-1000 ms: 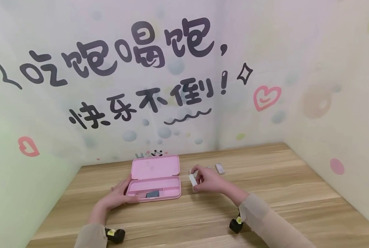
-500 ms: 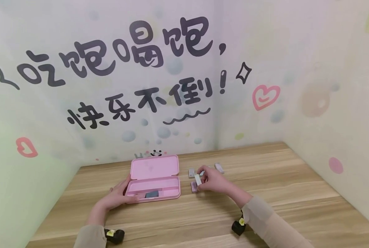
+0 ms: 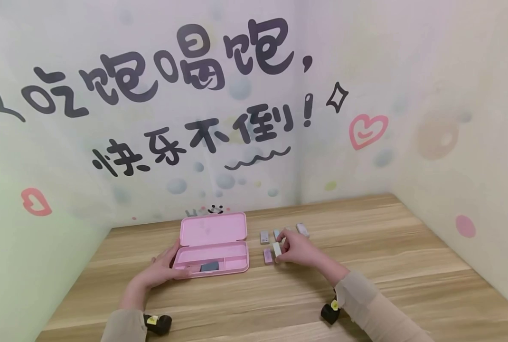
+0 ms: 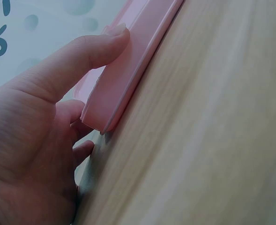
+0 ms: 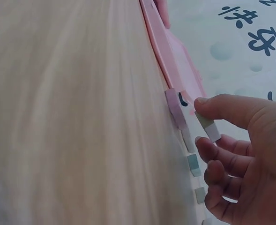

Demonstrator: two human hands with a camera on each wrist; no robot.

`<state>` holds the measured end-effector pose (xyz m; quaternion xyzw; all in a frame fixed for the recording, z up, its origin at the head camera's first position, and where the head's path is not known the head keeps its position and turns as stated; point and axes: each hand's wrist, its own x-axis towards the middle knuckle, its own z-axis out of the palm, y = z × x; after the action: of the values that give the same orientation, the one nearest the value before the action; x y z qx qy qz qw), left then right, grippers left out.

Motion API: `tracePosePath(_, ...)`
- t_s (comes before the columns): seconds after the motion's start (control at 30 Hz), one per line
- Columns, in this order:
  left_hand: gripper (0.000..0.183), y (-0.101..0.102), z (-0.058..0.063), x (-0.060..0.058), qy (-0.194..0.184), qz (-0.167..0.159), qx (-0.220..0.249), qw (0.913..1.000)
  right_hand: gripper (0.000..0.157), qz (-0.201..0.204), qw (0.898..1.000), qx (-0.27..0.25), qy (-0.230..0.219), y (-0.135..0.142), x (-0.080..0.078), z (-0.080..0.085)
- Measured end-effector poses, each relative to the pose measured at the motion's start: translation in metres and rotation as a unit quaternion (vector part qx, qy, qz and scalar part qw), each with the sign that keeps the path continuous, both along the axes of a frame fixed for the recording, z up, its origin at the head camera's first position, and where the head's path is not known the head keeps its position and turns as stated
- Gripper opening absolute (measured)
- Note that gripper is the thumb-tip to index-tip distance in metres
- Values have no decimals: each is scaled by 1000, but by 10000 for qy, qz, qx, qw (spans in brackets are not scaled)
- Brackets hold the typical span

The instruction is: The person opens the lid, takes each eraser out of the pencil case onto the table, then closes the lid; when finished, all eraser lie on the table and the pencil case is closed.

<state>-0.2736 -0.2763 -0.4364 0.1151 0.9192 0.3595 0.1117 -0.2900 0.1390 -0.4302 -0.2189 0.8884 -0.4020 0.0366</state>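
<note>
In the head view, my left hand (image 3: 162,267) grips the left end of an open pink pencil case (image 3: 235,271). The left wrist view shows my thumb over the case's front wall (image 4: 123,77) and fingers at its end. A dark grey-blue eraser (image 3: 210,267) lies in the case's front compartment. My right hand (image 3: 300,249) pinches a pale green and white eraser (image 3: 277,250), tilted between thumb and fingertips in the right wrist view (image 5: 208,125). Just left of it, a purple eraser (image 3: 268,257) lies on the table.
Behind the purple eraser is a row of small erasers: a grey one (image 3: 264,237), a light blue one (image 3: 277,234) partly behind my fingers, and a pale lilac one (image 3: 302,230) at the right. The wooden table (image 3: 254,308) meets a printed wall (image 3: 160,199) at the back.
My right hand has moved slightly right with the pale green and white eraser, uncovering the purple, grey and light blue erasers. My left hand stays on the pencil case.
</note>
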Motion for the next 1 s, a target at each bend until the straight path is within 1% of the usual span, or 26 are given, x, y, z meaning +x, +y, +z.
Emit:
tracePosePath(0.2,113,1,0,1,57,-21,-35,10000,42,-127,9995,244,-140,2,-2,-5)
tracePosePath(0.57,113,1,1,0,40,-21,-50,10000,40,-375,9985,241,-310,3,-2,-8)
tracePosePath(1.0,113,0,1,1,77,-21,-104,9999,40,-445,9976,400,-339,2,-3,-8)
